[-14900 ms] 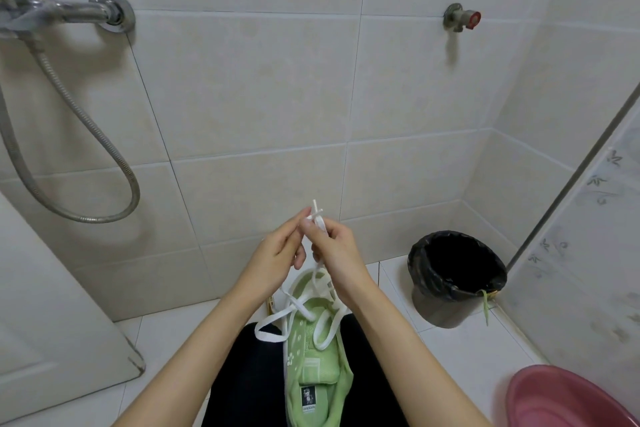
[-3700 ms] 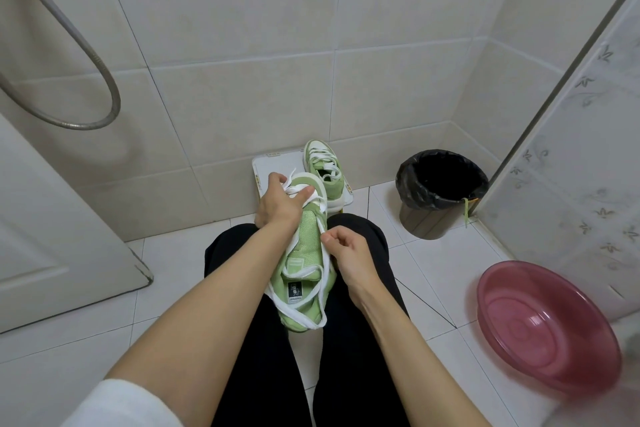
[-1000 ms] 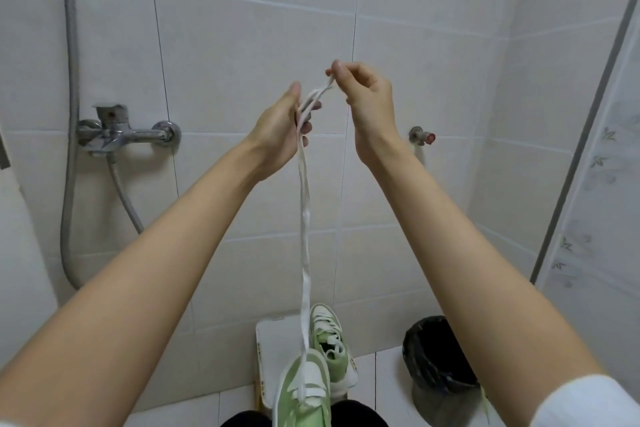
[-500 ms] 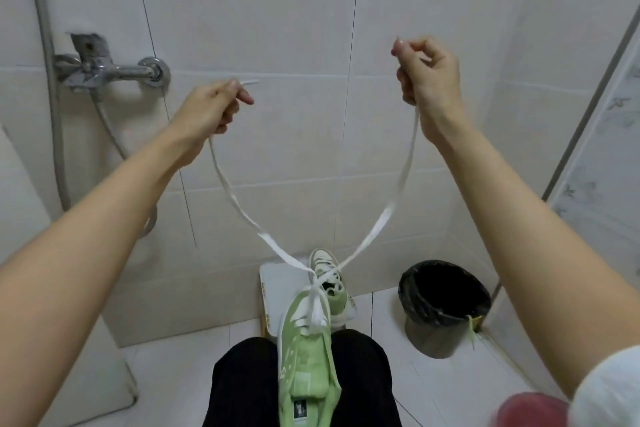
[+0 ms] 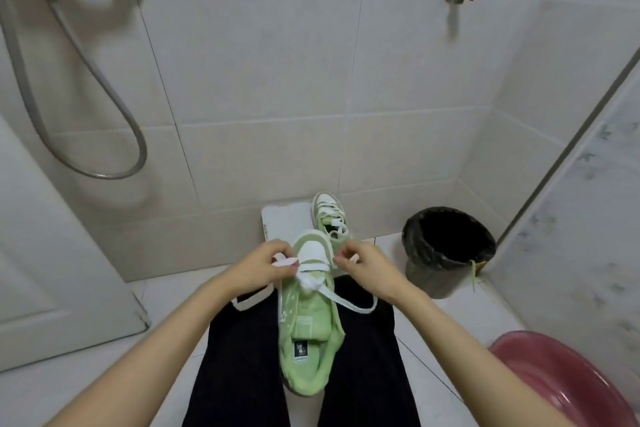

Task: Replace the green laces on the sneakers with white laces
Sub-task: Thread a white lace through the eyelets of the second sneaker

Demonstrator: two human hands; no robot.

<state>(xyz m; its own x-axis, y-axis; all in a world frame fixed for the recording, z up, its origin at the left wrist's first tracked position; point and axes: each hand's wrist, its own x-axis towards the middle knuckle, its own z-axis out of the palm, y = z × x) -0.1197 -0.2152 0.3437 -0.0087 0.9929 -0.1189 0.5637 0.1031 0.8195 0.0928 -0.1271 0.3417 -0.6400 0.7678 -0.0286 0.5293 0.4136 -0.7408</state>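
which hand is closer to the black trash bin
Right. The right hand pinches the white lace on the side of the sneaker facing the black trash bin; the left hand pinches it on the other side.

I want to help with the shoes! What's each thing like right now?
Near sneaker: partly laced.
Far sneaker: laced white.
Left hand: pinches white lace.
Right hand: pinches white lace.
Bin: open, green lace over rim.

The black insole label [image 5: 302, 350] is too blurred to read.
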